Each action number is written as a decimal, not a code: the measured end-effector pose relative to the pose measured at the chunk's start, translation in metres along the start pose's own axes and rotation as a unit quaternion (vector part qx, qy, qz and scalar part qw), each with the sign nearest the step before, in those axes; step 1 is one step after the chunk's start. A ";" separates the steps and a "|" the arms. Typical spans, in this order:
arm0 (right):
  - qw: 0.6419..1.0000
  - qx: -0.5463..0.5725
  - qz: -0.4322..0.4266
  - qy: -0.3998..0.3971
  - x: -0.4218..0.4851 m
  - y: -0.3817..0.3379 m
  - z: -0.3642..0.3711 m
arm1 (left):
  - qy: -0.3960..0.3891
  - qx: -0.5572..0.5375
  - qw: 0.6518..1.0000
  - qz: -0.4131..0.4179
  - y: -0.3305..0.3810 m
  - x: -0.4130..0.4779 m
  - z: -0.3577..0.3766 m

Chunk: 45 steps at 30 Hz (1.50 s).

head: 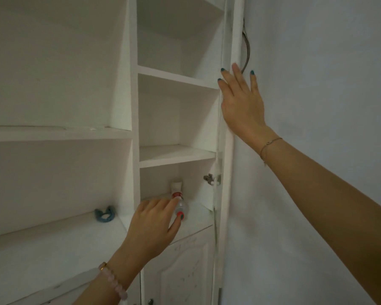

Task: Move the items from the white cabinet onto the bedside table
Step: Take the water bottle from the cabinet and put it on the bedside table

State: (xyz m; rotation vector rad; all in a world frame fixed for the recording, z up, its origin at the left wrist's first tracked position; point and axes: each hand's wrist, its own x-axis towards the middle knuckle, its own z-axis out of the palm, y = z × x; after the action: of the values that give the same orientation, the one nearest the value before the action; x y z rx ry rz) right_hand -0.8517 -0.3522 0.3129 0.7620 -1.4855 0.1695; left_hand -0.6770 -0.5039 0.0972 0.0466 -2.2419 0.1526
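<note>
Left hand (pixel 151 223) gripped the red-capped bottle (pixel 182 207) on the low shelf (pixel 198 215), right hand (pixel 242 106) lay flat against the door (pixel 237 29); lifting it clear seemed next.

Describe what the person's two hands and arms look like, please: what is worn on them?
Both forearms are bare, with no sleeves in view. The left hand has a bracelet of pale pink beads with a small gold piece at the wrist, and its thumbnail looks red. The right hand has dark teal nails and a thin chain bracelet.
</note>
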 end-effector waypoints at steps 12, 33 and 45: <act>0.986 -0.089 0.073 -0.122 -0.073 0.122 -0.021 | -0.027 -0.035 0.998 0.037 0.052 0.020 0.028; 0.936 -0.089 0.180 -0.288 -0.136 0.132 -0.018 | -0.059 -0.022 0.997 0.038 0.064 0.021 0.039; 0.976 0.018 -0.089 -0.197 -0.161 0.035 -0.037 | -0.073 -0.019 0.997 0.030 0.058 0.008 0.033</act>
State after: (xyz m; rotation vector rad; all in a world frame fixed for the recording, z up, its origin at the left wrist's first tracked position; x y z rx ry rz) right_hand -0.8599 -0.2497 0.1791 0.9937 -1.7784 -0.0980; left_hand -0.7122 -0.4503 0.0777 -0.0313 -2.3930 0.1439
